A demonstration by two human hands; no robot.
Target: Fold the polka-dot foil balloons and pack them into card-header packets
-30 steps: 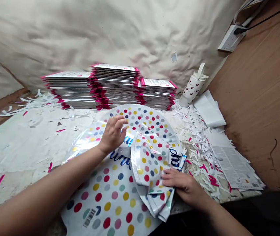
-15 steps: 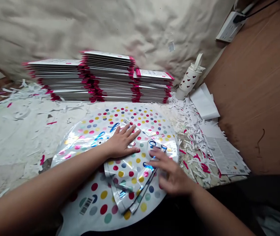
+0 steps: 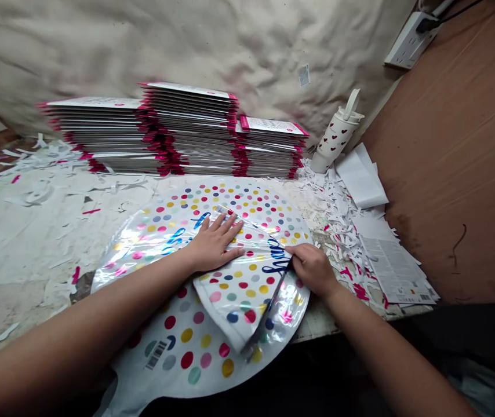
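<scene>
The counter [image 3: 25, 243] is carrying everything, and a creased sheet [image 3: 186, 40] is hanging behind it. A flat foil balloon [image 3: 178, 341], printed with coloured dots, is lying at the near edge of the counter; it is the landmark for all places below. Beyond the balloon, card stacks [image 3: 178, 130] with pink edges are standing in three piles against the sheet. Right of the balloon, a brown board [image 3: 460, 174] is rising as a side wall, with a power strip [image 3: 408, 43] fixed at its top. White and pink paper scraps [image 3: 343, 226] are lying between the balloon and the board, and printed leaflets [image 3: 397, 272] are lying just past them. A white cup [image 3: 337, 142] with red hearts is standing beyond the balloon's right side, beside the stacks.

On top of the balloon, a folded balloon [image 3: 241, 289] of the same pattern is lying as a wedge, its point toward the near edge. The left hand [image 3: 213, 246] is lying open and flat, fingers spread, pressing the wedge's upper left part. The right hand [image 3: 312, 267] is curled closed, pinching the wedge's right edge beside the blue lettering. The hands are apart, with the wedge stretching between them.
</scene>
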